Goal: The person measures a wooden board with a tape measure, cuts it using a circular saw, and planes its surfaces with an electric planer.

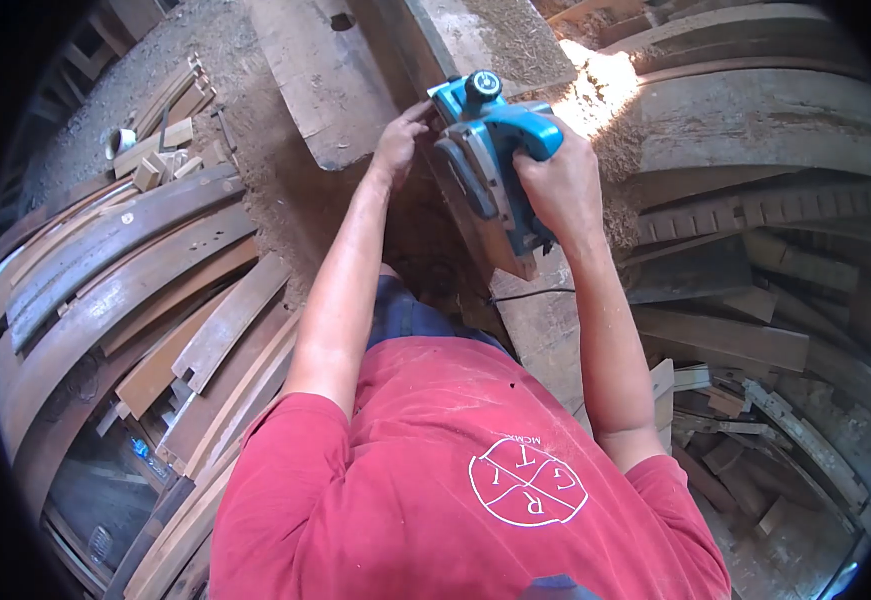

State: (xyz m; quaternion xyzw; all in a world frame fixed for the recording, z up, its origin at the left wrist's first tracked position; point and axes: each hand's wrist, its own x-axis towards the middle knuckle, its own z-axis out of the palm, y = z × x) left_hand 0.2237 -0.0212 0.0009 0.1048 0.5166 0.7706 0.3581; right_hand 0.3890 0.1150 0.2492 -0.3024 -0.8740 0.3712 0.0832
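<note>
A teal electric planer (pixel 495 150) with a black front knob rests on a long wooden board (pixel 500 240). My right hand (pixel 560 185) is closed around its rear handle. At the planer's front left, my left hand (pixel 397 150) reaches out with its index finger extended towards the board's edge by the front of the tool. Its other fingers are partly bent, and whether the fingertips touch the board or the planer is hard to make out. A dark cord (pixel 535 294) runs from near the planer's rear to the right.
A worn plank (pixel 315 80) with a hole lies ahead on the left, and a shavings-covered surface (pixel 500 40) ahead on the right. Bright shavings (pixel 600 90) heap beyond the planer. Stacked timber (pixel 125 250) fills the left, with more boards (pixel 755 130) on the right.
</note>
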